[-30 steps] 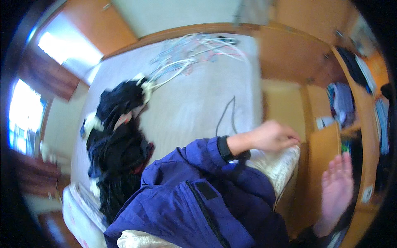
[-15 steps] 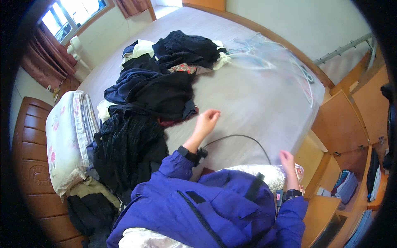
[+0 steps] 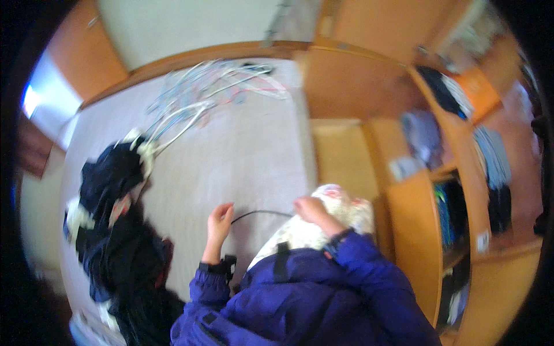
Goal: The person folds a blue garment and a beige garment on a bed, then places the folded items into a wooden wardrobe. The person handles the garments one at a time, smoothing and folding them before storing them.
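My left hand (image 3: 220,224) is raised in front of me over the bed, fingers curled in, nothing visible in them. My right hand (image 3: 313,210) is loosely closed above a white floral cloth (image 3: 352,210) at my lap, and nothing shows in it; motion blurs it somewhat. A thin black cable (image 3: 261,211) arches between the two hands, seemingly running behind them toward the wrists. Both wrists carry dark bands over purple sleeves. To the left of my left hand lies a heap of dark clothes (image 3: 124,254) on the bed.
A tangle of wire clothes hangers (image 3: 202,95) lies at the far end of the bed (image 3: 231,150). Open wooden cabinets (image 3: 412,230) stand on the right, with folded clothes (image 3: 421,135) on a shelf. Striped clothing (image 3: 490,155) hangs over a partition farther right.
My view has swung right, bringing the cabinets in more and pushing the clothes heap to the left edge. My hands have come closer together, the right one moving inward.
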The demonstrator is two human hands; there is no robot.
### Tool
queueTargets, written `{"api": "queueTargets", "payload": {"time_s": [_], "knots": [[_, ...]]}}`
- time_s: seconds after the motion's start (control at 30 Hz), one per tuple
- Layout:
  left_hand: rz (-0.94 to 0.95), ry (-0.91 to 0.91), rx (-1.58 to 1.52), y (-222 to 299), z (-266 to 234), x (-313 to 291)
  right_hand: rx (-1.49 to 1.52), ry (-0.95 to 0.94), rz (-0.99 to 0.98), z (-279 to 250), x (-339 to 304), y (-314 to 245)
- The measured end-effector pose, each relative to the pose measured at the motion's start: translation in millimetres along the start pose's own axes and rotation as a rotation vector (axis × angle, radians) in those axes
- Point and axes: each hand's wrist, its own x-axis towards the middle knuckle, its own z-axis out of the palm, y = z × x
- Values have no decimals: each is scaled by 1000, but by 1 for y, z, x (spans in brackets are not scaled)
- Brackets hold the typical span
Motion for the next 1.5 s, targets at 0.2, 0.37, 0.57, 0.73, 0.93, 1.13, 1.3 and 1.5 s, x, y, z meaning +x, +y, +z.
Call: {"api": "queueTargets", "payload": {"time_s": [0.2,0.37,0.57,0.73,0.93,1.13,1.3,1.5], "knots": [[-41,-178,-46,4,37,-11,-2,129,-82,0,-2,0],[-151,-257,2,-2,49,-12,153,107,-75,-6,-5,3],[-132,-364,-58,0,69,-14,786,213,113,-46,-50,50],[-32,-508,-15,19,109,-14,831,282,172,-78,-102,88],[75,-678,92,74,139,-28,1330,486,538,-109,-166,104],[814,-745,80,126,195,-27,539,824,321,-50,-148,106],[1101,-932,387,118,247,-31,-199,480,264,-21,-133,100],[1166,-993,616,94,261,-21,-63,449,316,-23,-135,101]]}}
